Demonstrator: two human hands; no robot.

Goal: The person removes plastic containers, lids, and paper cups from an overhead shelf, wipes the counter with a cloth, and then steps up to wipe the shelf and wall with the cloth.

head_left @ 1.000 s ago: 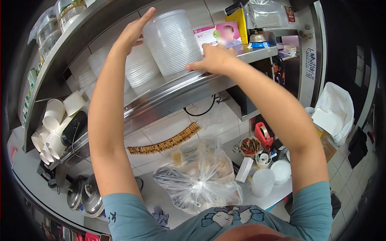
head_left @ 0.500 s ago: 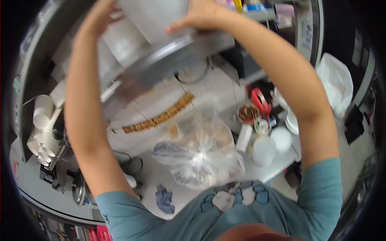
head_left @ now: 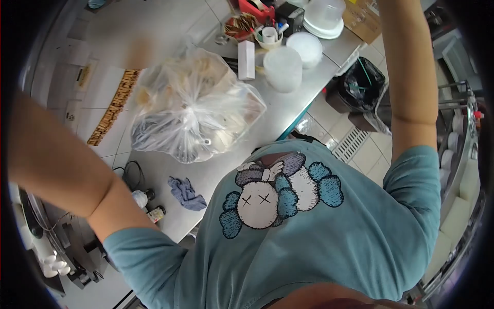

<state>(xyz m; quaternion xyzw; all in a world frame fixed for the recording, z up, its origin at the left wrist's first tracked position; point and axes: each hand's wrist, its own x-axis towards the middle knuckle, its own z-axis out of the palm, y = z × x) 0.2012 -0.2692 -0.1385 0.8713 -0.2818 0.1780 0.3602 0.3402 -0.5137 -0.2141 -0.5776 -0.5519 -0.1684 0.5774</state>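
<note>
1. The person's left arm (head_left: 56,154) leaves the picture at the left edge, the right arm (head_left: 411,67) at the top. The left hand and the right hand are out of frame, so whether their fingers are open, closed or gripping anything cannot be told.
2. Between the arms runs the metal counter (head_left: 309,85).
3. The knotted plastic bag (head_left: 198,110) sits on it, knot up, bulky, with no clear long axis. It lies to the right of the left forearm, apart from it; the left arm is nearer than the right.
4. A pale shape (head_left: 128,31) beyond the bag is too blurred to identify.
5. The black-lined bin (head_left: 360,85) stands between the counter and the right arm.
6. Right of the bag stands a translucent container (head_left: 283,69).
7. A curved brown strip (head_left: 116,105) lies between the left forearm and the bag.
8. Nearer the person is a crumpled cloth (head_left: 186,194).
9. A slim white box (head_left: 246,60) points away from the person, between bag and container.
</note>
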